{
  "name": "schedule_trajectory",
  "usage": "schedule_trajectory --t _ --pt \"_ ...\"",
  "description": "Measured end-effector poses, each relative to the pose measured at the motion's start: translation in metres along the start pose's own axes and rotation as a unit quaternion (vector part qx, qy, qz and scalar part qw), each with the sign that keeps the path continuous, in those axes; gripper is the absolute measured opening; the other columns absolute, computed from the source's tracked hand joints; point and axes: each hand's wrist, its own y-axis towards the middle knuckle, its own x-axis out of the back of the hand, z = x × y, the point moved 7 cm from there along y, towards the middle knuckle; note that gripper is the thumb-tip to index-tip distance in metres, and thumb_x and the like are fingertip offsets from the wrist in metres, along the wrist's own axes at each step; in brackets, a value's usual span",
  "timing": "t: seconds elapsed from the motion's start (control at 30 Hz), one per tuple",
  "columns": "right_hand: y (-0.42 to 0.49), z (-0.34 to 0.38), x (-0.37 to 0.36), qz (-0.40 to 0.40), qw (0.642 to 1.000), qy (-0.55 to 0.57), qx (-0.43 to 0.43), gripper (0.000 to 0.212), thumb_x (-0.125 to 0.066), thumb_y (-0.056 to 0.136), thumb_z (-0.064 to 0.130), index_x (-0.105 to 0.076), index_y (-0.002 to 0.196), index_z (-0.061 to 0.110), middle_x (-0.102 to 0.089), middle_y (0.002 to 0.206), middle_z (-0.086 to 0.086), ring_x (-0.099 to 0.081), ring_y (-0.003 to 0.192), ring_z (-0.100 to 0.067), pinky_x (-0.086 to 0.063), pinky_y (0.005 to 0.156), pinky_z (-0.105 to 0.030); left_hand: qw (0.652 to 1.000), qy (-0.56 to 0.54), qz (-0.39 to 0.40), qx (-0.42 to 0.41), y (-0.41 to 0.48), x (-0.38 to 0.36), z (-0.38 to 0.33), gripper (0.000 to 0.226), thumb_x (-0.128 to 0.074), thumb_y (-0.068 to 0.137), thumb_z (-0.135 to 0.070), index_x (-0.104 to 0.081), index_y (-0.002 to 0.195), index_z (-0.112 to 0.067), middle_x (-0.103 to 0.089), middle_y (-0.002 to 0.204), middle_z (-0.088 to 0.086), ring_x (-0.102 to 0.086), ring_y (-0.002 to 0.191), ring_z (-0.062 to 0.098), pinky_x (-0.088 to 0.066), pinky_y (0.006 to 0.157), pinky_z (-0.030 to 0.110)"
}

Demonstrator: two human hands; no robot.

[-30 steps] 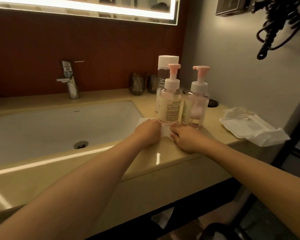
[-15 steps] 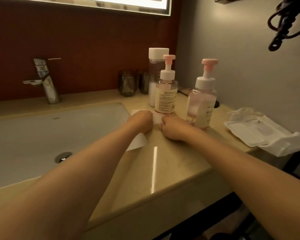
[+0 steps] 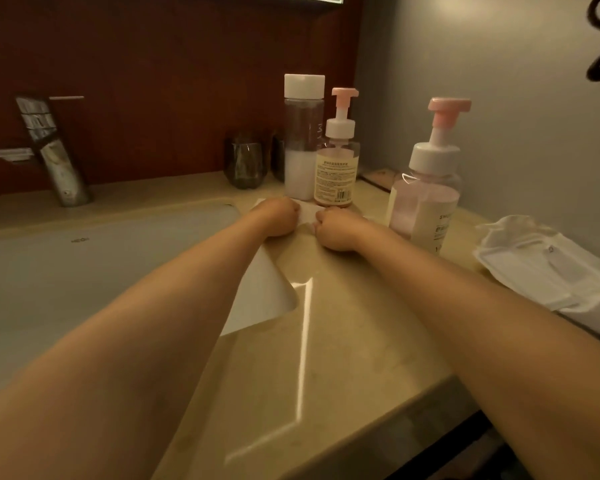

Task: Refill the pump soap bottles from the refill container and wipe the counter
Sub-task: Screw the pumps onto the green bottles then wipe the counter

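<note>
Both forearms are extended forward over the counter [image 3: 329, 358], hands close together just in front of the bottles. The left hand [image 3: 278, 217] is seen knuckles-up with fingers curled, gripping one end of a white wipe [image 3: 306, 213]. The right hand [image 3: 337, 231] is likewise curled into a loose fist, and the other end of the wipe is pinched in it. The wipe lies flat on the counter between the two hands, at the right-hand corner of the sink basin [image 3: 84, 299].

Writing: on the centre pump bottle [image 3: 336, 168] a cream label with fine print and a barcode is noted; the text is too small to be read. On the right pump bottle [image 3: 426, 195] only the letters "SH" at the label edge are made out. Small lettering on the basin rim is blurred.

Containers: the refill container [image 3: 303, 140], a tall clear bottle with a white cap, is filled with white liquid in roughly its lower third. It stands upright, touching or just behind the centre pump bottle. In the centre pump bottle the contents are mostly hidden by the label. Pale pink liquid is seen in the right pump bottle, which stands apart to the right. Both pumps have pink heads.

A white wipe packet [image 3: 548, 271] lies at the counter's right end. Dark glass tumblers [image 3: 245, 162] and a chrome faucet [image 3: 58, 164] are placed against the back wall.
</note>
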Motion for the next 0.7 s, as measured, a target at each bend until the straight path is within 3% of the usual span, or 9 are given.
schedule_trajectory --t 0.2,0.4,0.53,0.7 --pt "0.01 -0.001 -0.005 0.02 0.999 -0.031 0.013 0.043 -0.025 0.1 0.029 -0.037 0.136 0.01 -0.033 0.141 -0.02 -0.037 0.126 -0.036 -0.033 0.105 -0.042 1.0 -0.018 0.022 0.002 -0.003 0.001 0.002 0.041 -0.032 0.099 -0.02 -0.041 0.139 -0.015 -0.043 0.142 0.008 -0.043 0.126 0.026 -0.035 0.105 0.035" --pt "-0.022 0.002 -0.008 0.023 1.0 -0.009 0.013 0.039 -0.028 0.099 0.026 -0.041 0.132 0.01 -0.041 0.131 -0.019 -0.042 0.118 -0.034 -0.037 0.097 -0.038 0.999 -0.027 0.037 0.0 -0.041 0.005 -0.006 0.041 -0.03 0.101 -0.022 -0.04 0.14 -0.017 -0.042 0.143 0.007 -0.041 0.128 0.025 -0.032 0.106 0.033" --pt "-0.062 0.005 -0.012 0.034 0.999 0.014 0.036 0.041 -0.027 0.099 0.028 -0.038 0.136 0.015 -0.032 0.141 -0.015 -0.034 0.128 -0.035 -0.031 0.106 -0.045 0.998 -0.032 0.035 -0.027 -0.077 0.003 -0.017 0.039 -0.033 0.1 -0.021 -0.043 0.137 -0.017 -0.046 0.14 0.007 -0.043 0.126 0.026 -0.034 0.104 0.034" --pt "-0.123 0.007 -0.012 0.022 0.998 0.011 0.051 0.044 -0.026 0.1 0.03 -0.035 0.141 0.017 -0.026 0.149 -0.009 -0.031 0.133 -0.031 -0.027 0.109 -0.041 0.997 -0.036 0.033 -0.057 -0.135 0.005 -0.037 0.038 -0.034 0.099 -0.022 -0.047 0.135 -0.017 -0.045 0.14 0.006 -0.043 0.126 0.026 -0.034 0.105 0.036"
